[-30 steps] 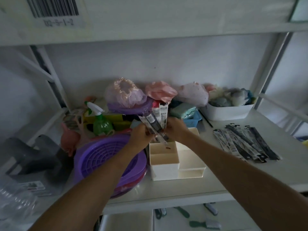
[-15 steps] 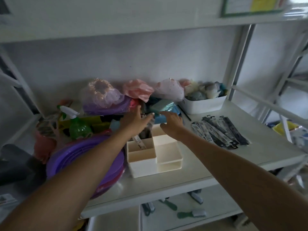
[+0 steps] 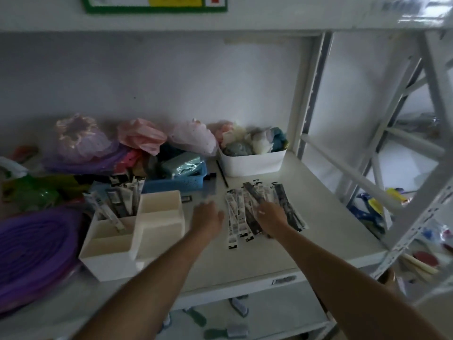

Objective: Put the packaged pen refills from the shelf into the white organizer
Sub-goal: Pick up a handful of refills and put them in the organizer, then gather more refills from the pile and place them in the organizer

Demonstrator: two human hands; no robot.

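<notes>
White organizer holds refill packs upright in its rear left compartment. Left hand, fingers spread and empty, hovers just left of the loose pen refills. Right hand rests on that pile; grip indeterminate.

pale wall, white metal shelving

On the shelf, the organizer stood left of a spread of packaged refills, more refills upright in its rear-left compartment, a basket and a bin behind, and stacked basins at far left.
</notes>
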